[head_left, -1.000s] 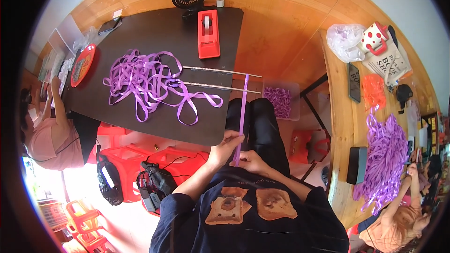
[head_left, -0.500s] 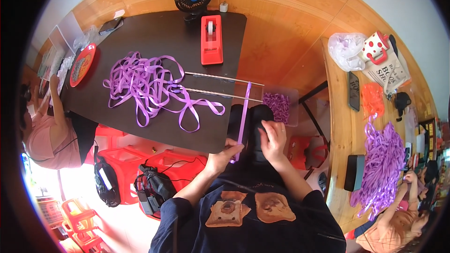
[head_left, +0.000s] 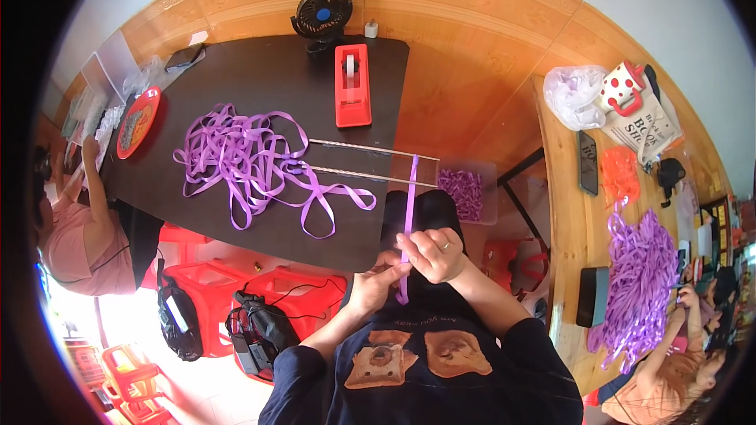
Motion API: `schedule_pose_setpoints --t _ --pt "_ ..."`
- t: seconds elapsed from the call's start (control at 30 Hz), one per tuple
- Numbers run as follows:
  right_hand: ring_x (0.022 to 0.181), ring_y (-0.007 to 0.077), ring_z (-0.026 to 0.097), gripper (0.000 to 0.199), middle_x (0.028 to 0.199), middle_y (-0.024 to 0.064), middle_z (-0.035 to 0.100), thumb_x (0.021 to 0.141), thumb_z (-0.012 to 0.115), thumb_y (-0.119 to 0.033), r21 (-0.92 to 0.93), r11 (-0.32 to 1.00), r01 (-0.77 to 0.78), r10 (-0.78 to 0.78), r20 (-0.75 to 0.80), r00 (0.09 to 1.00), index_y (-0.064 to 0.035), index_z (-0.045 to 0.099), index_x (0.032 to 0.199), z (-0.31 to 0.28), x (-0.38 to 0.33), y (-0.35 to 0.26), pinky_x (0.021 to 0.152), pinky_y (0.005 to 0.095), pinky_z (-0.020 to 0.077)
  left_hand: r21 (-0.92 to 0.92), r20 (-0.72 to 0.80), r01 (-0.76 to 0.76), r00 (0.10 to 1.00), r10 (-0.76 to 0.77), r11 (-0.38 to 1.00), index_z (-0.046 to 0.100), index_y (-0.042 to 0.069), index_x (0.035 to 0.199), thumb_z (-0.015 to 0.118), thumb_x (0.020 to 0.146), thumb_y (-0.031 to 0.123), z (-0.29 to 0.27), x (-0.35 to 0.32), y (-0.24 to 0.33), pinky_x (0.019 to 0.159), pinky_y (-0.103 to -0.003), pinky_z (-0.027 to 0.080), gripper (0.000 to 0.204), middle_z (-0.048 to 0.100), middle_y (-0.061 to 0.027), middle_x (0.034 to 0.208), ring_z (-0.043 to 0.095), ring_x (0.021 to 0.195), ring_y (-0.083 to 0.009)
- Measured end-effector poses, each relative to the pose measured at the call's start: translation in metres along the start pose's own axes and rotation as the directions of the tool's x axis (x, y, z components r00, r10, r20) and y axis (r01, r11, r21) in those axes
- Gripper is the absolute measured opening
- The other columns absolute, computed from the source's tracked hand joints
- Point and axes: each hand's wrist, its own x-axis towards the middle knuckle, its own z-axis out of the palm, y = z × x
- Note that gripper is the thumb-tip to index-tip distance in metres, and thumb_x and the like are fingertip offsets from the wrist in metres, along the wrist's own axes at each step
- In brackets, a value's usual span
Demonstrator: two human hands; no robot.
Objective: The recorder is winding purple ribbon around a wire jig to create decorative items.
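Note:
A narrow purple ribbon (head_left: 410, 203) hangs over the free end of two thin metal rods (head_left: 370, 176) that jut past the table's right edge, and it runs down toward me. My left hand (head_left: 379, 285) pinches the ribbon near its lower end, with a short tail showing below. Just above and to the right, my right hand (head_left: 435, 255) has its fingers curled closed on the same strip. A ring sits on one of its fingers. At the rods' other end lies a tangled heap of purple ribbon (head_left: 236, 161) on the dark table (head_left: 307, 90).
A red tape dispenser (head_left: 352, 106) and a black fan (head_left: 321, 16) stand at the back. Beyond my knees sits a clear bin of purple pieces (head_left: 463, 195). On the right, a wooden table (head_left: 565, 267) bears more ribbon (head_left: 642, 283). Other people work at both sides.
My right hand has come left from beside the ribbon and closed on it next to my left hand. The left hand keeps its pinch. The whole view has shifted slightly.

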Motion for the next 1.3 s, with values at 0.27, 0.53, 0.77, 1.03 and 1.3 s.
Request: schedule_pose_setpoints --t 0.27,0.53,0.77,1.03,1.3 --pt "0.057 0.0208 0.052 0.039 0.073 0.0056 0.058 0.064 0.067 0.000 0.277 0.942 -0.189 0.209 -0.042 0.977 -0.0019 0.068 0.103 -0.025 0.068 0.033 0.050 0.0315 0.0367 -0.416 0.176 0.165 0.979 -0.099 0.894 0.064 0.001 0.103 0.064 0.090 0.024 -0.033 0.019 -0.041 0.068 -0.027 0.047 0.027 0.064 -0.0074 0.088 0.060 0.074 -0.0173" --pt "0.074 0.0144 0.061 0.012 0.079 0.0095 0.064 0.086 0.055 0.005 0.624 0.418 -0.660 0.633 0.321 0.705 0.0081 0.067 0.085 0.036 0.096 0.154 0.066 0.0249 0.0476 -0.293 0.178 0.183 0.975 -0.134 0.939 0.064 0.000 0.105 0.055 0.095 0.019 -0.008 0.058 -0.037 0.067 -0.025 0.046 0.023 0.066 -0.0065 0.088 0.061 0.072 -0.0145" --pt "0.059 0.0030 0.044 0.012 0.065 -0.0051 0.055 0.088 0.061 -0.005 0.626 -0.085 -0.775 0.615 0.645 0.454 0.0007 0.069 0.080 0.103 0.044 0.183 0.053 0.0209 0.0343 -0.108 0.063 0.043 0.997 -0.036 0.993 0.062 0.001 0.109 0.052 0.097 0.019 0.004 0.104 -0.034 0.069 -0.023 0.043 0.024 0.066 -0.0046 0.092 0.060 0.075 -0.0111" --pt "0.054 0.0078 0.053 0.012 0.063 0.0020 0.062 0.079 0.068 -0.008 0.322 -0.479 -0.817 0.465 0.882 0.075 -0.0001 0.068 0.070 0.126 -0.011 0.151 0.048 0.0222 0.0368 0.238 -0.163 -0.451 0.855 0.493 0.860 0.044 0.002 0.133 0.051 0.096 0.012 0.035 0.146 -0.016 0.084 -0.026 0.042 0.039 0.054 -0.0097 0.124 0.056 0.098 -0.0113" --pt "0.079 0.0152 0.064 0.018 0.095 0.0047 0.064 0.091 0.055 -0.016 0.407 -0.846 -0.345 0.369 0.913 0.172 -0.0082 0.061 0.106 0.123 -0.070 0.061 0.057 0.0271 0.0503 0.336 -0.095 -0.487 0.834 0.543 0.806 0.049 0.001 0.125 0.046 0.099 0.012 0.031 0.156 -0.021 0.072 -0.024 0.047 0.029 0.058 -0.0080 0.105 0.057 0.090 -0.0130"
